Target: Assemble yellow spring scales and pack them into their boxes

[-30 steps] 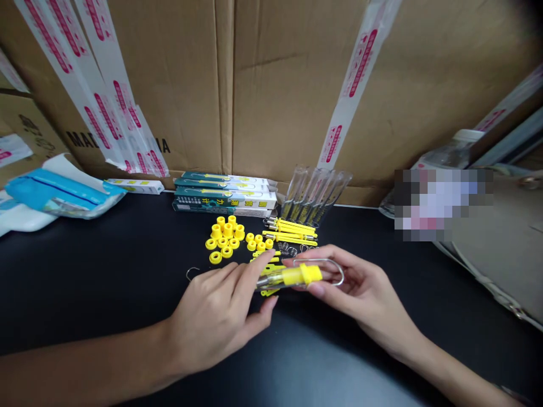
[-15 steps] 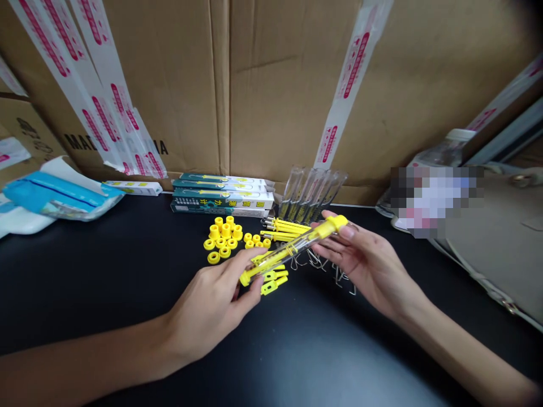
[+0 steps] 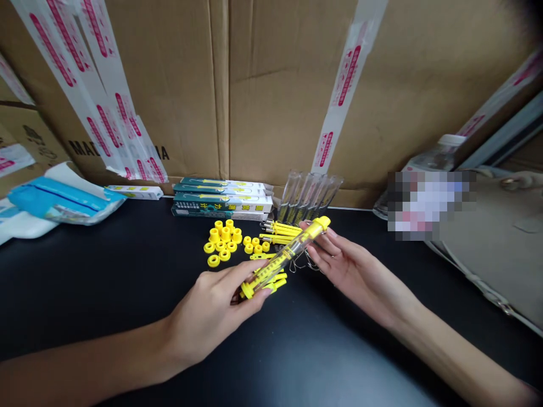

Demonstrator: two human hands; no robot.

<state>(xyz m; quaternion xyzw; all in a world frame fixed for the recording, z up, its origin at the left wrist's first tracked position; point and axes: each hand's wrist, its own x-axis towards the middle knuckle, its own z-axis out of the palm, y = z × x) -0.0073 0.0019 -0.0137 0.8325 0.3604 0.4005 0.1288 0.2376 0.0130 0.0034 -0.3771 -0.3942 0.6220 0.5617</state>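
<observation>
Spring scale [image 3: 282, 260]: swings steeper.
Left hand [image 3: 212, 302]: we grip its lower end.
Right hand [image 3: 354, 263]: open.
Left grip: slackening could drop it.

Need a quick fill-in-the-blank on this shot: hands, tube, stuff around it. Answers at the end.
The left hand holds the near end of a clear tube whose end caps are coloured ____.
The right hand is by the tube's ____ end, opposite the near one.
In the picture, the row of other tubes is to the ____ of the stacked boxes.
The tabletop is coloured ____.

Missing words: yellow; far; right; black.
</observation>
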